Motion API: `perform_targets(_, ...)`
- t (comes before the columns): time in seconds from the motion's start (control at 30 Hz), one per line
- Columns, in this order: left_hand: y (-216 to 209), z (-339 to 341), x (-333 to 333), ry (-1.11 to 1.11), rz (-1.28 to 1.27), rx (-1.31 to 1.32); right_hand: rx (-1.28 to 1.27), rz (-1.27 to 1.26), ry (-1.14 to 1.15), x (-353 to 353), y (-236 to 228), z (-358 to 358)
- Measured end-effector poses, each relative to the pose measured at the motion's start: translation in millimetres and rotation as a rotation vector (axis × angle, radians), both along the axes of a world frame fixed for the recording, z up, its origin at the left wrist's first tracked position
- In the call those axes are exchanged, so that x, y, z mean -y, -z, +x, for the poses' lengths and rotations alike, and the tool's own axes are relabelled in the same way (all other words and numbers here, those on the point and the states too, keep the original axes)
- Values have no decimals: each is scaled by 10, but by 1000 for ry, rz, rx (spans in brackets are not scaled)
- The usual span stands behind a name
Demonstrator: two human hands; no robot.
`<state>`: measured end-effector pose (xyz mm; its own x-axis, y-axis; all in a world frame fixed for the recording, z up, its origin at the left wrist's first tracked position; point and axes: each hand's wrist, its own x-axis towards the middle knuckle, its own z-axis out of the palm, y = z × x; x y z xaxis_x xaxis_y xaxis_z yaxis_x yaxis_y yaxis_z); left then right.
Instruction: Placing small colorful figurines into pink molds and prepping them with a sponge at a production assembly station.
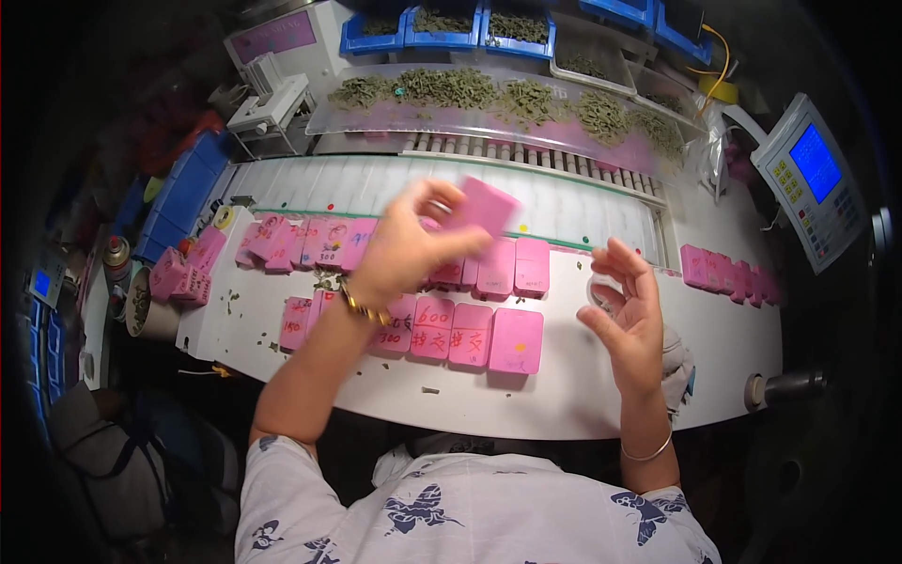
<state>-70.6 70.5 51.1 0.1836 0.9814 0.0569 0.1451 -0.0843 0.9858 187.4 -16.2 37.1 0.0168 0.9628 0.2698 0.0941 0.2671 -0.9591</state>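
My left hand [409, 240] grips a pink rectangular box [487, 205] with rounded corners, raised above the table and slightly blurred. Its thumb lies across the lower side of the box. To the right, my right hand [631, 315] hovers with fingers apart and nothing in it. Two rows of similar pink boxes stand below the hands, many bearing handwritten marks. A pink box [516, 341] ends the near row on the right, and another pink box [532, 267] ends the far row. My left forearm hides part of both rows.
Beyond the rows runs a pale conveyor [329, 183] with a green edge. A clear trough [564, 120] of dried green leaves lies behind it, below blue bins [435, 38]. More pink boxes [728, 274] and a control panel [816, 169] are at right.
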Motion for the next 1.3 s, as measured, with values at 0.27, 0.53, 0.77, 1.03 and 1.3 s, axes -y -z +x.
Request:
perform_targets(0.27, 687, -861, -969, -493, 362, -765, 646, 64, -376, 210, 60, -8)
perform_targets(0.53, 469, -823, -919, -652, 374, -1136, 701, 147, -357, 103, 284, -164)
perform_targets(0.77, 187, 199, 244, 282, 14, -56, 805, 358, -79, 165, 102, -54)
perform_targets(1.03, 254, 518, 698, 531, -174, 446, 267, 368, -133, 208, -22, -6)
perform_targets(1.3, 226, 692, 849, 449, -131, 328, -231, -121, -219, 323, 39, -1)
